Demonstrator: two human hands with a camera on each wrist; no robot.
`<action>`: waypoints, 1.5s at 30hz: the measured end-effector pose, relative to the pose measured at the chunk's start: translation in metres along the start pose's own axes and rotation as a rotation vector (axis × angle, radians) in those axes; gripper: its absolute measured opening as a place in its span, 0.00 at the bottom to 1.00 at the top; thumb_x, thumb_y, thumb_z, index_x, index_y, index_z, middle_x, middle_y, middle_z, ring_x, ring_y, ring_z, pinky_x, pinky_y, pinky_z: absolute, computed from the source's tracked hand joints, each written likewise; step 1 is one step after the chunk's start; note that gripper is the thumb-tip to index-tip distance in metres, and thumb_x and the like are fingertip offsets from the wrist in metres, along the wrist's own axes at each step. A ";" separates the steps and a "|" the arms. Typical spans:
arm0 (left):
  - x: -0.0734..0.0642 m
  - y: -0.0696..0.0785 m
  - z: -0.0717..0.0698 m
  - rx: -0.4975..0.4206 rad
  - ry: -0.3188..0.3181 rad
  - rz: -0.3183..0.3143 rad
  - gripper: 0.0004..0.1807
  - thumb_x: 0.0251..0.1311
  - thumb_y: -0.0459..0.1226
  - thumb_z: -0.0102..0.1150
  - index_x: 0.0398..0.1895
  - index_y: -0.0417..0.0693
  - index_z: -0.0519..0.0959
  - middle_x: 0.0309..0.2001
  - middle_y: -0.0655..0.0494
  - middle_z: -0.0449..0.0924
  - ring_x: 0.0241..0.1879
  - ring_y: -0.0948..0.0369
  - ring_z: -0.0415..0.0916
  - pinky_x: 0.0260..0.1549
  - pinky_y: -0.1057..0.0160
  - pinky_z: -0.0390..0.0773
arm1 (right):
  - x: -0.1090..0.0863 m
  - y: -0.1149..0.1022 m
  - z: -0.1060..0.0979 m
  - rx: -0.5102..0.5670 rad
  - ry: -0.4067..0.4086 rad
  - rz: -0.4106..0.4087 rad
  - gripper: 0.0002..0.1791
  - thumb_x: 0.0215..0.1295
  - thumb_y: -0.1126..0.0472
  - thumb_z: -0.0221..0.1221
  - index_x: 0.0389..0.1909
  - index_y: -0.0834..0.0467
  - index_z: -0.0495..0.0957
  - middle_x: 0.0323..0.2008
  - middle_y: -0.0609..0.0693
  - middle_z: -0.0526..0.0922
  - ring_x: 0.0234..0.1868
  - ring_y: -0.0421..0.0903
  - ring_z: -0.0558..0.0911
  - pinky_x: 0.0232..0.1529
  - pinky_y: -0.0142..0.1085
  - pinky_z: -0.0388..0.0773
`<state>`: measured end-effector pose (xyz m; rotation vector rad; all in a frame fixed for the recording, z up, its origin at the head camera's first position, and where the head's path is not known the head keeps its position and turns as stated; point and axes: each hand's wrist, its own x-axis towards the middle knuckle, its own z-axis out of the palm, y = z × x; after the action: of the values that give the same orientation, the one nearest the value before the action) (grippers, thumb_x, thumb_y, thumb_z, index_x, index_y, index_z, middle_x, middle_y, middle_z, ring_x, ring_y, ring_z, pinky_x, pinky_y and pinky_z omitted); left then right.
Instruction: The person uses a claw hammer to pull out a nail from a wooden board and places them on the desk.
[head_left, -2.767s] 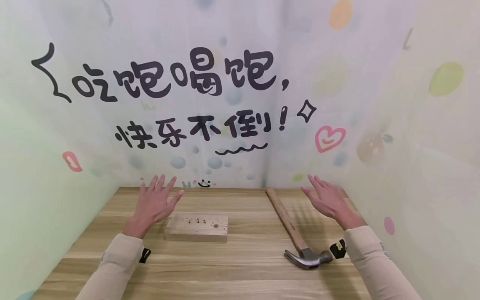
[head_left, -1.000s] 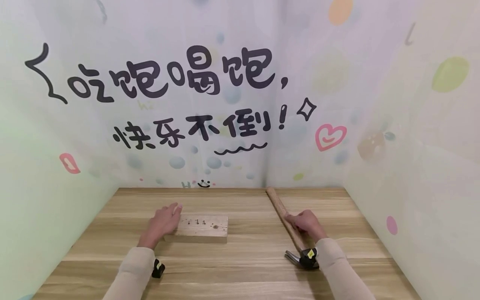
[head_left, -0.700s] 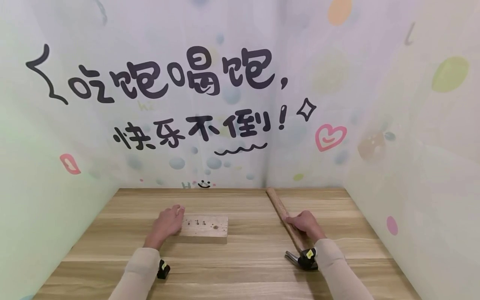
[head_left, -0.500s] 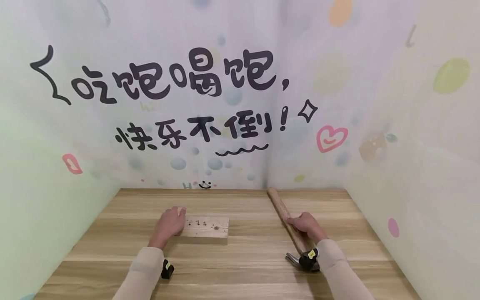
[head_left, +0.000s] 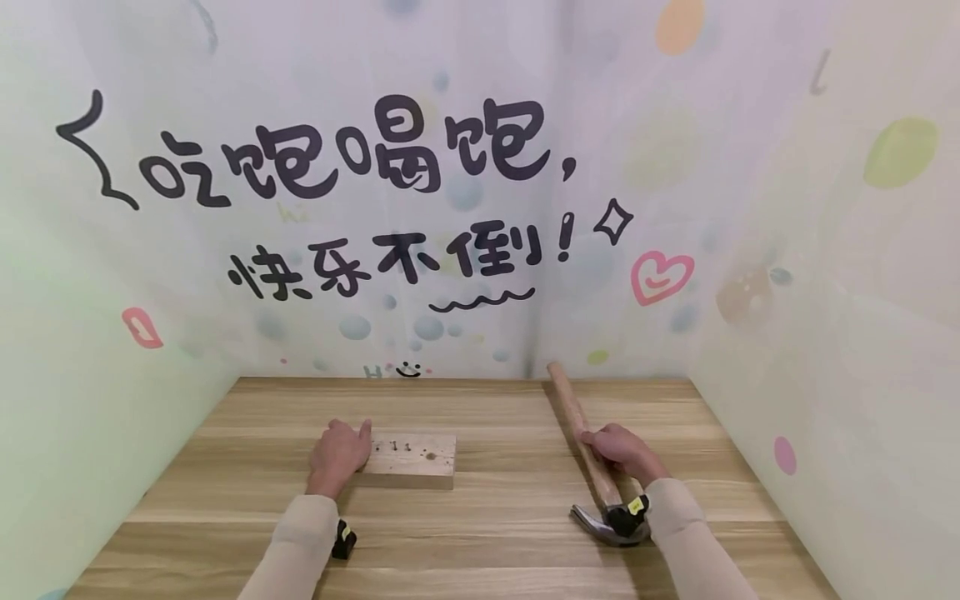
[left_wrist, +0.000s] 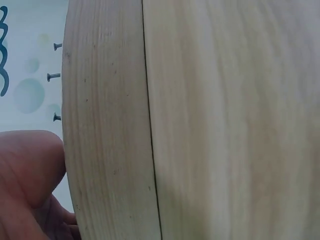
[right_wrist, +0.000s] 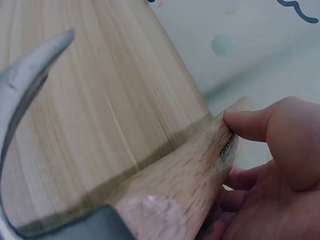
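At the left, my left hand (head_left: pixel 339 458) grips the left end of a pale wooden block (head_left: pixel 420 463) lying flat on the table. Three nails (left_wrist: pixel 54 77) stand up from its top face; the left wrist view shows my thumb beside them, against the block's edge. On the other side, my right hand (head_left: pixel 621 445) holds a claw hammer (head_left: pixel 567 403) around the middle of its wooden handle. In the right wrist view the thumb lies on the handle (right_wrist: pixel 180 172), fingers curled beneath. The hammer's claw (head_left: pixel 588 521) points left near the table; the wrist camera hides part of the head.
A wood-grain table (head_left: pixel 487 533) lies beneath both hands. Behind it rises a pale wall (head_left: pixel 480 333) with black lettering, and side walls (head_left: pixel 832 417) flank it. Between block and hammer is a stretch of bare tabletop.
Both hands came down from above the table. The left took hold of the block's left end; the right gripped the hammer, whose handle end has now risen slightly and shifted right.
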<state>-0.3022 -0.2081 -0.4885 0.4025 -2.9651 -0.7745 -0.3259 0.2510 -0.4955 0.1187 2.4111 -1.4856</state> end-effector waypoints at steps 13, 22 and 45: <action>0.001 0.001 0.004 -0.032 0.023 0.026 0.37 0.73 0.55 0.43 0.60 0.25 0.59 0.40 0.27 0.77 0.33 0.41 0.78 0.25 0.50 0.73 | 0.007 0.007 -0.011 0.376 -0.079 -0.071 0.16 0.73 0.51 0.54 0.37 0.62 0.72 0.25 0.45 0.71 0.28 0.42 0.71 0.31 0.33 0.71; 0.003 0.003 0.008 -0.029 0.025 0.066 0.34 0.73 0.55 0.45 0.56 0.28 0.63 0.38 0.31 0.78 0.31 0.44 0.78 0.22 0.53 0.71 | 0.004 0.013 -0.018 0.606 -0.112 -0.173 0.14 0.77 0.57 0.48 0.32 0.55 0.77 0.31 0.46 0.82 0.37 0.41 0.82 0.45 0.38 0.79; 0.007 0.024 0.024 -0.067 -0.009 0.124 0.35 0.73 0.54 0.45 0.68 0.34 0.64 0.58 0.27 0.74 0.54 0.34 0.75 0.44 0.38 0.76 | -0.020 -0.002 -0.023 0.876 -0.701 -0.613 0.25 0.79 0.65 0.22 0.31 0.55 0.68 0.15 0.48 0.51 0.12 0.38 0.52 0.12 0.33 0.42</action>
<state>-0.3174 -0.1786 -0.4978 0.2093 -2.9289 -0.8600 -0.3125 0.2724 -0.4782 -0.8635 1.1667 -2.2432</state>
